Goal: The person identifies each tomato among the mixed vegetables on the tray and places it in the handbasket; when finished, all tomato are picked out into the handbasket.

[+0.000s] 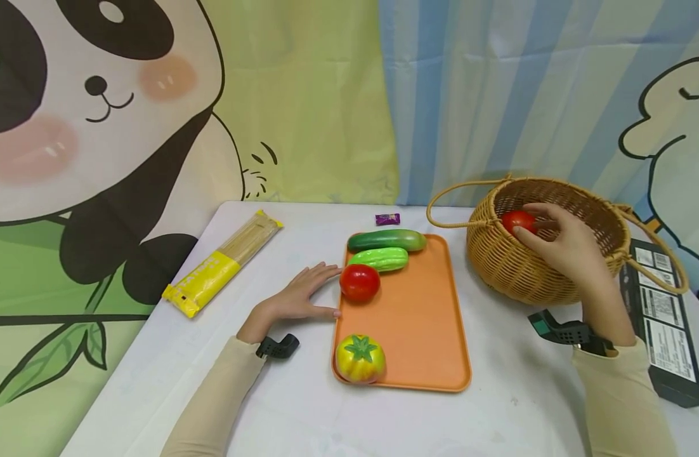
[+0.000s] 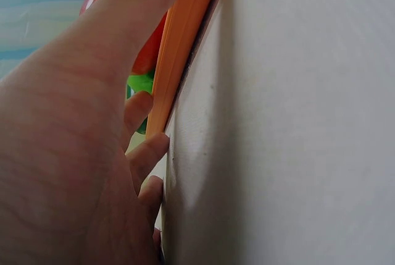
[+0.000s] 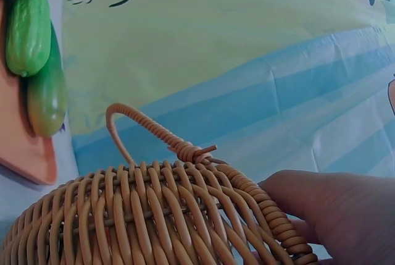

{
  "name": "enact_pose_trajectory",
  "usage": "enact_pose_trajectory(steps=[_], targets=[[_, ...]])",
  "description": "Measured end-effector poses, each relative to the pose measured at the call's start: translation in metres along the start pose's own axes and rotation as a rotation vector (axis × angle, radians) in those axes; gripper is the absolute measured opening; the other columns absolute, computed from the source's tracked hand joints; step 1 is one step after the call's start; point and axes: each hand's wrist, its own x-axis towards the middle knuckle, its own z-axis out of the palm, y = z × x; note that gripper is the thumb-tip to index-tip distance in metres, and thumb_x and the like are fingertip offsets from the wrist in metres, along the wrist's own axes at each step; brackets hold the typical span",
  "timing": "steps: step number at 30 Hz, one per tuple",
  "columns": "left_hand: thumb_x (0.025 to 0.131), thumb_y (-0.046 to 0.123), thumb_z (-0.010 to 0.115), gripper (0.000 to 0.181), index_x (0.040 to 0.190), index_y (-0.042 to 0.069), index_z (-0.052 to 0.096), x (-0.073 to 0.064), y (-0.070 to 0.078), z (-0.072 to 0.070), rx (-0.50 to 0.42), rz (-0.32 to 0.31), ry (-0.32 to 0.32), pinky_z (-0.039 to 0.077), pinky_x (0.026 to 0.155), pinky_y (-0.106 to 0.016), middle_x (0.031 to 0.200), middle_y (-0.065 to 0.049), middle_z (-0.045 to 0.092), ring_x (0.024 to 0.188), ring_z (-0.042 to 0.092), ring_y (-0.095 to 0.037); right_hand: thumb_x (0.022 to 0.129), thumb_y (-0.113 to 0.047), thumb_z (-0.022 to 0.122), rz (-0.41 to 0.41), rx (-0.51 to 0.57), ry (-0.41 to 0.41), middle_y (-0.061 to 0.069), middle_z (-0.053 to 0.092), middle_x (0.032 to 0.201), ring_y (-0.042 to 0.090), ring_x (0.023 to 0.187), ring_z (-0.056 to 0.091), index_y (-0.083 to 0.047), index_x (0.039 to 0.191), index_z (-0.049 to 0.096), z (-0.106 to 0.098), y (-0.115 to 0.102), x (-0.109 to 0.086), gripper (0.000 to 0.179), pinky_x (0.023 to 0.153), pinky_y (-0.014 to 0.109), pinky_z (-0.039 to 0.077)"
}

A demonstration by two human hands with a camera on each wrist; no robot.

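Observation:
My right hand (image 1: 572,244) reaches over the rim of a wicker basket (image 1: 521,273) and grips a red tomato (image 1: 518,220) between thumb and fingers, just inside the opening. The right wrist view shows this hand partly hidden behind the basket's weave (image 3: 136,215). My left hand (image 1: 300,295) lies at the left edge of an orange tray (image 1: 420,317), its fingers spread and the thumb right at the rim. On that tray are another red tomato (image 1: 359,283), a light green cucumber (image 1: 380,259), a darker green cucumber (image 1: 386,240) and a yellow-green tomato (image 1: 360,359).
A yellow packet of dry noodles (image 1: 221,266) lies to the left on the white table (image 1: 281,406). Behind the tray sits a small purple wrapped sweet (image 1: 387,219). A black box with white labels (image 1: 666,324) stands right of the basket, whose looped handles stick out sideways.

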Motion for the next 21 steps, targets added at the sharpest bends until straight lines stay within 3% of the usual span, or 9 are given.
enact_pose_trajectory(steps=[9, 13, 17, 21], targets=[[0.080, 0.054, 0.073, 0.092, 0.155, 0.022, 0.028, -0.001, -0.001, 0.004, -0.004, -0.003, -0.004, -0.001, 0.122, -0.048, 0.161, -0.003, 0.026, 0.151, 0.006, -0.026, 0.096, -0.038, 0.061, -0.030, 0.033, 0.045, 0.028, 0.048, 0.136, 0.047, 0.116, 0.048, -0.003, 0.140, 0.046, 0.004, 0.002, -0.006, 0.059, 0.087, 0.063, 0.042], [0.080, 0.055, 0.072, 0.093, 0.155, 0.023, 0.028, -0.001, 0.000, 0.005, -0.001, -0.004, -0.010, -0.001, 0.122, -0.048, 0.161, -0.003, 0.025, 0.151, 0.006, -0.027, 0.096, -0.036, 0.061, -0.045, 0.032, 0.065, 0.026, 0.048, 0.137, 0.045, 0.114, 0.049, -0.003, 0.139, 0.048, 0.004, 0.000, -0.009, 0.056, 0.084, 0.056, 0.043], [0.079, 0.056, 0.072, 0.093, 0.154, 0.024, 0.029, 0.000, 0.000, 0.003, -0.003, -0.001, 0.002, -0.001, 0.122, -0.048, 0.161, -0.002, 0.025, 0.151, 0.006, -0.027, 0.095, -0.035, 0.062, -0.061, 0.043, 0.084, 0.025, 0.050, 0.135, 0.043, 0.113, 0.051, -0.004, 0.139, 0.049, 0.003, -0.006, -0.011, 0.055, 0.078, 0.029, 0.045], [0.080, 0.056, 0.072, 0.092, 0.154, 0.024, 0.029, 0.000, -0.001, 0.003, 0.002, 0.000, 0.005, 0.000, 0.122, -0.048, 0.161, -0.002, 0.025, 0.151, 0.006, -0.026, 0.095, -0.034, 0.064, -0.084, 0.065, 0.083, 0.024, 0.051, 0.130, 0.040, 0.112, 0.051, -0.005, 0.138, 0.051, 0.003, -0.015, -0.015, 0.053, 0.067, 0.001, 0.035]])
